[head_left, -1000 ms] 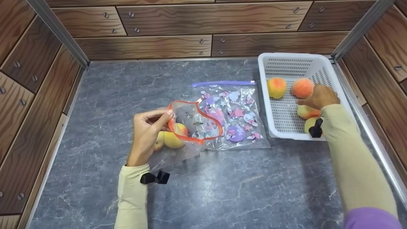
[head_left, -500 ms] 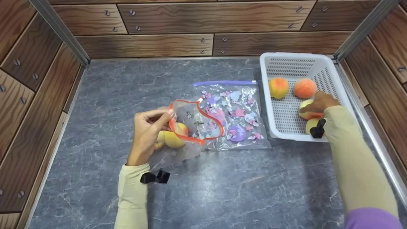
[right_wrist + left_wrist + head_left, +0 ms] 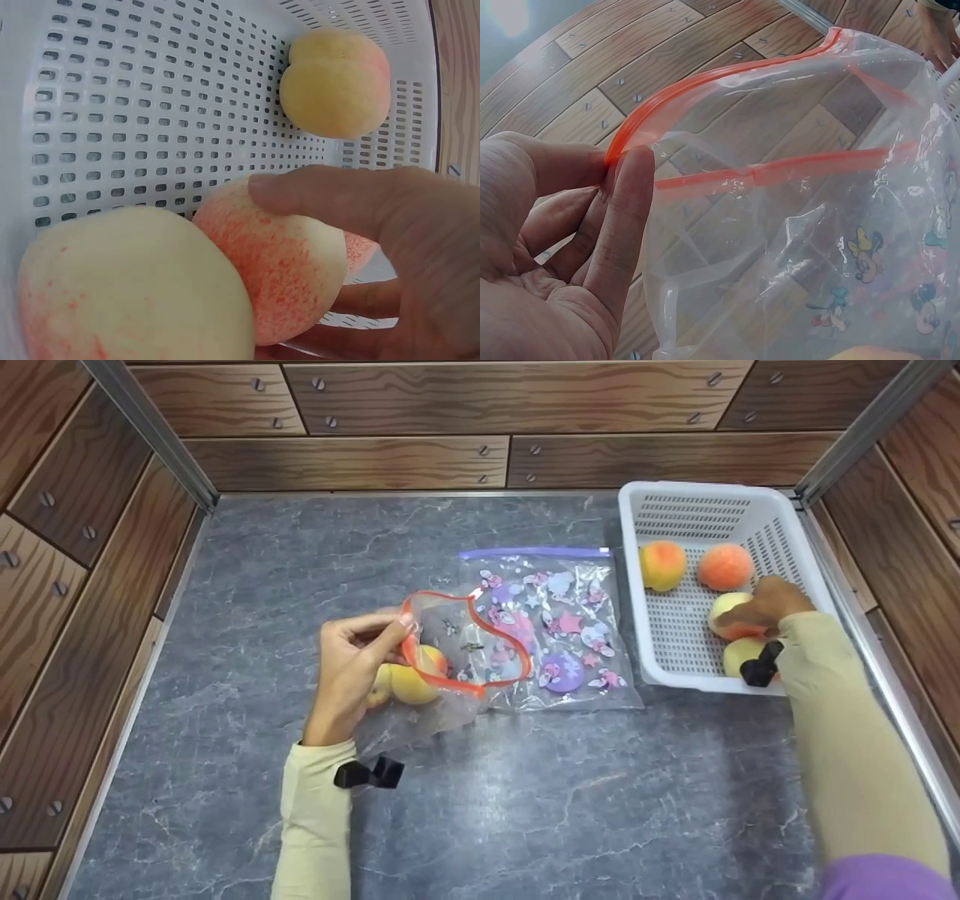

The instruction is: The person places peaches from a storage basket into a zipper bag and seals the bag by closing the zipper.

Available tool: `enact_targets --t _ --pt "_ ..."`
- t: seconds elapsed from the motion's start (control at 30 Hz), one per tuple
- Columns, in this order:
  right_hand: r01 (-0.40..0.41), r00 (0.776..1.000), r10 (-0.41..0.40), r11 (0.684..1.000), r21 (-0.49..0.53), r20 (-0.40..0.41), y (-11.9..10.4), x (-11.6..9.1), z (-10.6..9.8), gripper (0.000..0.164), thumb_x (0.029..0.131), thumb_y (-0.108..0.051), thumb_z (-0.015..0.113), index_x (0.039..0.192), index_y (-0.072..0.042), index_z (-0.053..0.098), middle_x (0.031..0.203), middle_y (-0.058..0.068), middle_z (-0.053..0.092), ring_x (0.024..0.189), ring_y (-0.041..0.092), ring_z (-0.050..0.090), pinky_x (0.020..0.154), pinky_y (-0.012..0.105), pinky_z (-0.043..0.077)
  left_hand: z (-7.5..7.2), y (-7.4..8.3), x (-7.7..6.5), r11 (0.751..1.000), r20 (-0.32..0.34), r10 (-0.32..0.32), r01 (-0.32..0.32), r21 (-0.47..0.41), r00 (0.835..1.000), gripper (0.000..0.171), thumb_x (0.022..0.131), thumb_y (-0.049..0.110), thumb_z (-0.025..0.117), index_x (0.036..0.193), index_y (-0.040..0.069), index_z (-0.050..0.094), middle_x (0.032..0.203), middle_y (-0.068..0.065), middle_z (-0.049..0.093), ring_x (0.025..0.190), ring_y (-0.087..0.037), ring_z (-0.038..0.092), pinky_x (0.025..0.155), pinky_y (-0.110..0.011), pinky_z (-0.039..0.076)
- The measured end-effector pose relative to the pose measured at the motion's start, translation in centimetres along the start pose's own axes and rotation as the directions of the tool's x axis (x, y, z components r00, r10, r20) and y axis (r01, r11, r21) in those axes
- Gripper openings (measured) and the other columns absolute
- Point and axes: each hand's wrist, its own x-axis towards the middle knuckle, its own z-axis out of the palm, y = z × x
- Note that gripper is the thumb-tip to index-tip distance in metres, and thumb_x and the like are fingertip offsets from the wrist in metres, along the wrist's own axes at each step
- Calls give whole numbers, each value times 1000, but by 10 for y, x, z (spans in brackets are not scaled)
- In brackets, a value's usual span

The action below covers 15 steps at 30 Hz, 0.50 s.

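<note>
My left hand (image 3: 349, 664) pinches the orange-edged mouth of a clear zip bag (image 3: 780, 247) between thumb and fingers. The bag's mouth gapes, and yellow-orange fruit (image 3: 414, 682) shows through its film in the head view. Inside the white basket, my right hand (image 3: 772, 606) grips a pale peach with red speckles (image 3: 274, 262), thumb on top and fingers curled beneath. Right against it lies another pale peach (image 3: 135, 285), partly covered by the wrist mount in the head view. Farther back in the basket sit a yellow-orange peach (image 3: 663, 565) and an orange-pink peach (image 3: 725, 567).
The white slotted basket (image 3: 651, 649) stands at the right, near the side wall. A second clear bag with a purple zip and cartoon prints (image 3: 555, 630) lies flat beside it, partly under the orange-edged bag. Plank-patterned walls (image 3: 397, 397) enclose the grey marbled table (image 3: 525, 802).
My right hand has closed around the speckled peach in the basket, and the peach has turned to show its pale side. My left hand keeps its pinch on the bag.
</note>
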Motion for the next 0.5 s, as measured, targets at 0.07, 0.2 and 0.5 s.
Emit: enact_targets --t 0.07,0.2,0.5 --pt "26 999 -27 999 -19 -33 0 0 -3 56 82 -31 83 104 4 45 98 16 47 87 33 49 67 36 49 1 0 1 1000 0 -1 1 2 1000 21 90 6 75 99 -13 74 80 -20 72 59 -16 66 55 -31 60" --pt "87 989 -101 988 -130 -108 -5 -3 -10 55 80 -39 83 92 4 51 80 9 53 70 25 53 59 34 48 2 0 1 1000 -2 -8 8 2 1000 23 91 6 74 101 -15 72 79 -17 72 60 -16 66 56 -30 59" --pt "138 952 -180 974 -179 -246 -31 -34 -21 86 83 -45 81 123 22 45 108 34 54 86 39 54 64 37 45 4 -1 0 1000 -2 -4 4 2 1000 20 90 8 76 95 -11 75 79 -14 72 60 -16 66 56 -31 60"
